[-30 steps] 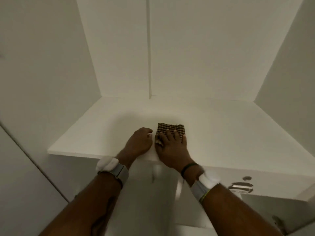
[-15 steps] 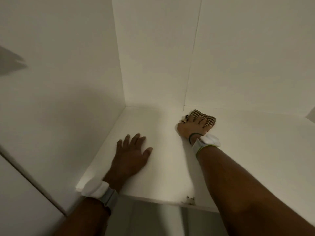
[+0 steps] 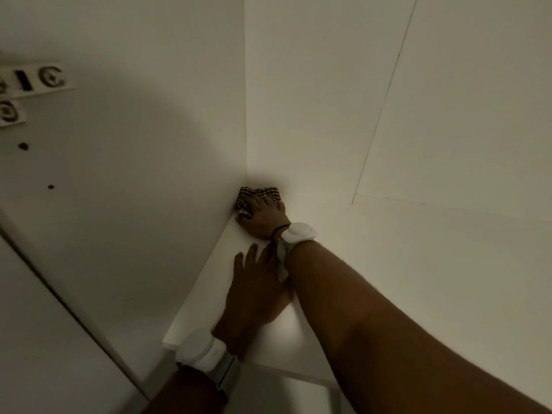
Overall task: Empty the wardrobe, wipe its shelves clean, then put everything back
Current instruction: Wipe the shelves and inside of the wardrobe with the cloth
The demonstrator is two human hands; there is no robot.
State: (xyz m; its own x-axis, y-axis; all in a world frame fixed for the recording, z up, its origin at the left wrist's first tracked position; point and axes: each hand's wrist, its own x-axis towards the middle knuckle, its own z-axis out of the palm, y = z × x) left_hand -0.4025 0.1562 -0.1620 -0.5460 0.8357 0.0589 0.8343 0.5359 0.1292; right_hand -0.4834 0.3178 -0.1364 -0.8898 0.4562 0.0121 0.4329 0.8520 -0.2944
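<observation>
**A:** What are the fingers doing?

**B:** The fingers of the right hand lie spread and fairly straight on top of the checked cloth. They press it flat and do not grip it. The cloth is pushed into the back left corner of the shelf, touching both the side wall and the back wall.

**A:** Why so far in?

**B:** I'd judge it's the wiping step, and corners are where dust gathers. A flat palm puts the weight straight down onto the cloth.

**A:** And the other hand?

**B:** The left hand rests open on the bare shelf, fingers straight, holding nothing. It sits along the left edge, between the cloth and the front edge, with the right forearm crossing over part of it. It's probably a prop for the long reach.

**A:** Anything further out?

**B:** There's a pale wristband on the right wrist and another on the left.

**A:** Any writing?

**B:** There are two pale labels high on the side wall with dark characters, perhaps "IC". They're too blurred to read properly. Two small holes sit below them
</observation>
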